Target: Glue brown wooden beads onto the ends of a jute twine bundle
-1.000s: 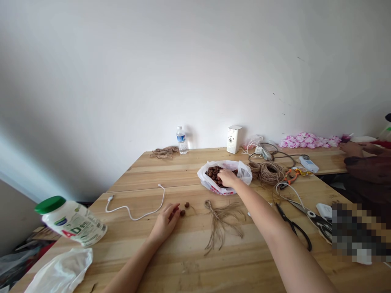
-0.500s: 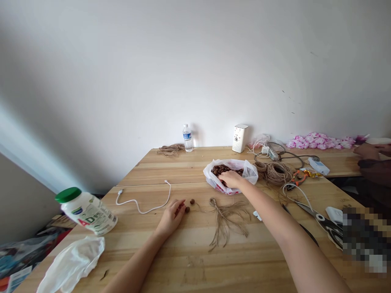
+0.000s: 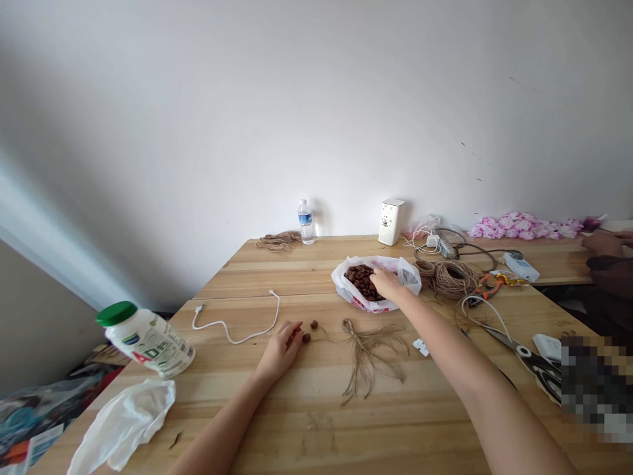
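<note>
My right hand (image 3: 386, 284) reaches into a white plastic bag (image 3: 346, 289) full of small brown beads (image 3: 361, 280); its fingers curl down among the beads, and what they grip is hidden. My left hand (image 3: 283, 348) rests on the wooden table (image 3: 306, 422), fingers bent, fingertips touching one of two loose brown beads (image 3: 310, 331). A knotted bundle of jute strands (image 3: 366, 349) lies between my arms.
A white charging cable (image 3: 237, 326), a tipped green-capped bottle (image 3: 146, 340) and a crumpled plastic bag (image 3: 123, 425) lie left. Twine coil (image 3: 450, 277), scissors (image 3: 529, 359), water bottle (image 3: 306, 223) and white box (image 3: 391, 221) sit further back. Another person's hand (image 3: 601, 244) is at far right.
My right hand shifted from the near left of the bag toward its right side, uncovering more beads. The camera view drifted slightly. My left hand stayed by the loose beads.
</note>
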Demonstrator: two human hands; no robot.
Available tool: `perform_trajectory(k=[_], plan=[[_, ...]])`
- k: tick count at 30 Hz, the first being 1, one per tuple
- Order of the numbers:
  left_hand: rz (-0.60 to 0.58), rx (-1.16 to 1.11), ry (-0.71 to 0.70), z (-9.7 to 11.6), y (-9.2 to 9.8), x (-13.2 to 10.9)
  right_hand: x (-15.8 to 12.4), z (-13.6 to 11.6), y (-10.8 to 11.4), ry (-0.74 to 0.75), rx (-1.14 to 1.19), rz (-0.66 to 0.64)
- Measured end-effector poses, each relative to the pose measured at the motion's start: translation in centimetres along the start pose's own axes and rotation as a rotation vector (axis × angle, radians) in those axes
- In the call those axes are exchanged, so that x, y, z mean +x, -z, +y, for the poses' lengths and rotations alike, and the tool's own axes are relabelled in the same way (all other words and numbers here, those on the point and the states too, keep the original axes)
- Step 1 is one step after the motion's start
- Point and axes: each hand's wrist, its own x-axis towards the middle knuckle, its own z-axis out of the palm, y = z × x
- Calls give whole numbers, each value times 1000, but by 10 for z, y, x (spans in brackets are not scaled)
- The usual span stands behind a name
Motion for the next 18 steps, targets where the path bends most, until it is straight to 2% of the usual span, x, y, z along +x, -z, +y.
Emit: perform_trajectory(k=[2,5,7,8,9,11,13,14,15,16,18], plan=[[37,6,-16,-1,2,1,-10,3,9,-12,8,38],[181,64,-58,7,11,2,-42,0,21,54,46,76],[242,91,-68,27,18,-2,-78,-13,22,168,104,86],[218,58,-60,41,20,-7,-100,-22,19,292,199,90],[118,-11,-50,58,19,-15,-122,-33,14,403,274,54],[-219,-217,18,94,10,-34,-165,-57,1,541,352,-79],[-569,-520,140,126,-9,-56,-199,-79,-14,547,375,-183],[-695,-656,237,138,-19,-65,-211,-87,-20,533,380,-217],[-774,-761,357,146,-29,-71,-219,-93,-25,523,381,-230],[-803,-821,449,151,-38,-75,-224,-96,-30,509,370,-221],[-813,-875,519,152,-48,-77,-228,-96,-35,467,334,-173]])
